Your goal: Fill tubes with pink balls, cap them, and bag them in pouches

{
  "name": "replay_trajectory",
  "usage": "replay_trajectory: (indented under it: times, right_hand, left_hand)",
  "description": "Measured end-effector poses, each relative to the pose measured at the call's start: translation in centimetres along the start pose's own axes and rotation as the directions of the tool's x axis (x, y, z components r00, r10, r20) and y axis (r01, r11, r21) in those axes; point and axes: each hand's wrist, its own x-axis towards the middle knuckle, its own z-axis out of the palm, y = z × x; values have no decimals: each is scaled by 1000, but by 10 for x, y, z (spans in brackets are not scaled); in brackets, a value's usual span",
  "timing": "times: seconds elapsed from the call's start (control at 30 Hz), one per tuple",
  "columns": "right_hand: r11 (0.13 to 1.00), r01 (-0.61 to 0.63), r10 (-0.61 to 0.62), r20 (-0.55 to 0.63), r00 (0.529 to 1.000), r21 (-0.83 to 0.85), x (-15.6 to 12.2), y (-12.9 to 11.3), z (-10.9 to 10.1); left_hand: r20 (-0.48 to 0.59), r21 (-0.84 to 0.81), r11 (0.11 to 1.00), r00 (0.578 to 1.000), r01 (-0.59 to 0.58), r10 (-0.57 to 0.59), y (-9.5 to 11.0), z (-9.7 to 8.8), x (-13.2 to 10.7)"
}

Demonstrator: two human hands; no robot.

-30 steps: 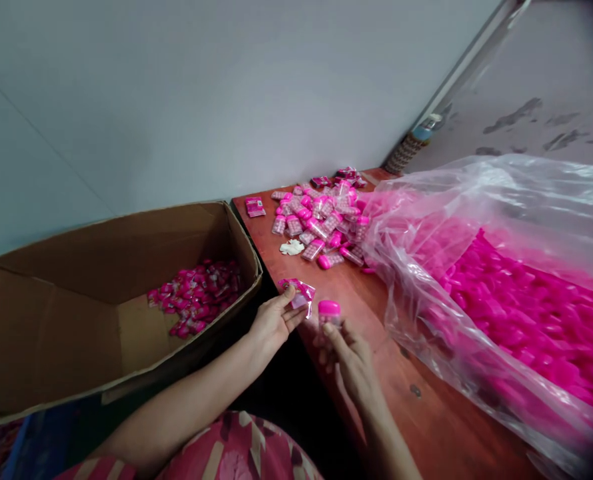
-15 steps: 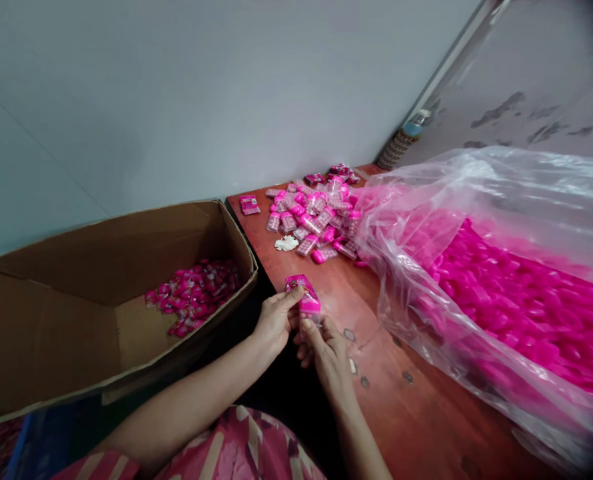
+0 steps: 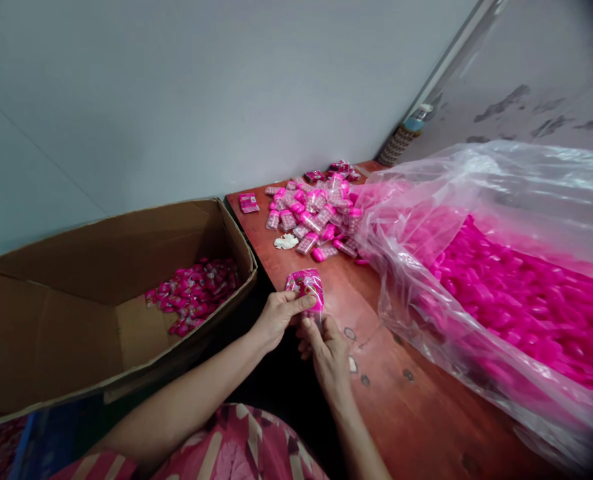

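Now | pink packet (image 3: 307,285) held above reddish table (image 3: 416,400) | grey wall (image 3: 201,100) behind

Hidden, cut off
My left hand (image 3: 276,315) and right hand (image 3: 328,353) cover the lower edge of the pink packet (image 3: 306,285); its print is too small to read; the plastic bag (image 3: 476,193) runs off lower right.

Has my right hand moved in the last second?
Yes. The right hand shifted left, toward the cardboard box, meeting the left hand at the pink pouch.
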Motion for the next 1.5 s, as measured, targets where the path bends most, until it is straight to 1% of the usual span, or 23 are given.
replay_trajectory:
  times: [0.07, 0.1, 0.17, 0.23, 0.27, 0.3, 0.4, 0.47, 0.53, 0.6, 0.67, 0.73, 0.83, 0.87, 0.9, 1.03, 1.1, 1.17, 1.23, 1.3, 1.37, 1.43, 1.5]
  right_hand:
    - [1000, 0, 0, -20, 1000, -14, 0, 0, 0]
    - [1000, -13, 13, -7, 1000, 17, 1, 0, 0]
    - [986, -65, 55, 72, 996, 156, 2, 0, 1]
    - [946, -126, 81, 157, 984, 299, 3, 0, 2]
    - [933, -138, 84, 171, 982, 331, 3, 0, 3]
    - [937, -129, 82, 155, 984, 325, 3, 0, 3]
    - [986, -40, 41, -3, 999, 161, 2, 0, 3]
    - [991, -28, 31, -23, 999, 133, 2, 1, 3]
    - [963, -70, 55, 67, 996, 260, 4, 1, 3]
    - [911, -121, 64, 154, 986, 393, 6, 1, 3]
    - [895, -129, 59, 172, 983, 428, 6, 0, 3]
    - [907, -116, 45, 179, 983, 406, 2, -1, 3]
    - [913, -87, 17, 176, 984, 398, -4, -3, 1]
    - [911, -81, 12, 170, 985, 405, -5, -3, 0]
    - [908, -76, 11, 159, 987, 413, -5, -2, 0]
    - [891, -70, 40, 76, 996, 448, 2, 1, 1]
    - [884, -65, 40, 62, 997, 463, 6, 1, 2]
    - [884, -62, 28, 81, 996, 463, 9, 0, 1]
    - [893, -69, 27, 99, 995, 445, 10, -2, -3]
    - [910, -72, 40, 87, 995, 407, 10, -3, -9]
    - [933, -71, 52, 63, 997, 353, 11, -2, -14]
    - [951, -71, 58, 51, 997, 301, 12, -1, -15]
    - [961, -78, 64, 64, 996, 265, 14, 0, -14]
  left_hand:
    - [9, 35, 999, 1000, 9, -9, 2, -1, -1]
    - [19, 49, 999, 1000, 15, -16, 4, -1, -1]
    - [54, 71, 997, 998, 33, -37, 7, -1, -2]
    - [77, 78, 996, 996, 46, -52, 7, 0, -3]
    - [76, 79, 996, 996, 50, -56, 7, 0, -4]
    - [66, 79, 996, 996, 51, -57, 6, 0, -4]
    - [13, 62, 998, 1000, 24, -25, 0, 1, -5]
    - [13, 41, 999, 1000, 8, -9, -3, 1, -7]
    - [65, 14, 1000, 998, 27, -28, -5, 1, -9]
    - [141, -12, 997, 987, 79, -76, -5, 1, -11]
    - [179, -23, 992, 977, 122, -116, -4, -1, -12]
    - [140, -42, 991, 982, 130, -123, -2, -3, -12]
    - [-9, -127, 990, 998, 63, -65, -1, -7, -11]
    - [-32, -148, 988, 998, 47, -53, -2, -8, -12]
    - [-32, -156, 987, 998, 42, -47, -3, -7, -13]
    - [49, -143, 988, 997, 66, -60, -8, -1, -20]
    - [24, -146, 988, 999, 46, -43, -4, -2, -23]
    - [-74, -179, 983, 997, -47, 34, 6, -8, -25]
    - [-209, -208, 956, 965, -205, 161, 20, -20, -25]
    - [-311, -153, 936, 915, -316, 258, 32, -31, -22]
    - [-354, 0, 944, 883, -330, 309, 38, -36, -17]
    - [-321, 184, 937, 882, -298, 344, 36, -33, -10]
    - [-241, 335, 901, 899, -277, 366, 29, -27, 0]
